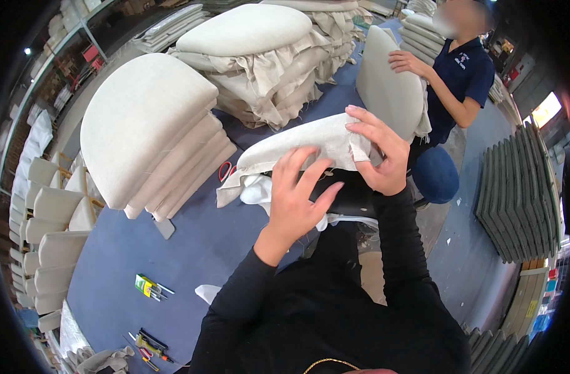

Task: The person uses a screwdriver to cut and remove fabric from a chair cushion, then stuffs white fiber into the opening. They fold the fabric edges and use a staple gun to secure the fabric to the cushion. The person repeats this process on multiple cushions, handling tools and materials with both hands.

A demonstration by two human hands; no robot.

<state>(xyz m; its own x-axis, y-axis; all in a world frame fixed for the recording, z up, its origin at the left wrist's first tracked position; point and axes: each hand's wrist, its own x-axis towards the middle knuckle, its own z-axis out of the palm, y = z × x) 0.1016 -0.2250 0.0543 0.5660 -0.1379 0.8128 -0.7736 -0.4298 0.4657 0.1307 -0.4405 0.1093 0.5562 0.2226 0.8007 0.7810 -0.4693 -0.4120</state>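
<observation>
A beige fabric-covered seat pad (291,142) stands tilted before me, its black underside (347,198) toward my body. My left hand (294,209) has its fingers spread, their tips against the pad's fabric. Around the pad's right end my right hand (385,153) is closed, thumb and fingers gripping the cloth edge. Loose fabric hangs at the pad's left end, beside a bunched white cloth (257,191). Red-handled scissors (226,171) lie just left of it on the blue table (191,249).
Stacked beige pads (148,124) stand at left, with another pile (247,37) behind. Across the table, a co-worker in a navy shirt (459,78) holds an upright pad (388,87). A blue stool (436,174) and grey stacked panels (519,193) are at right. Tools (151,346) lie near left.
</observation>
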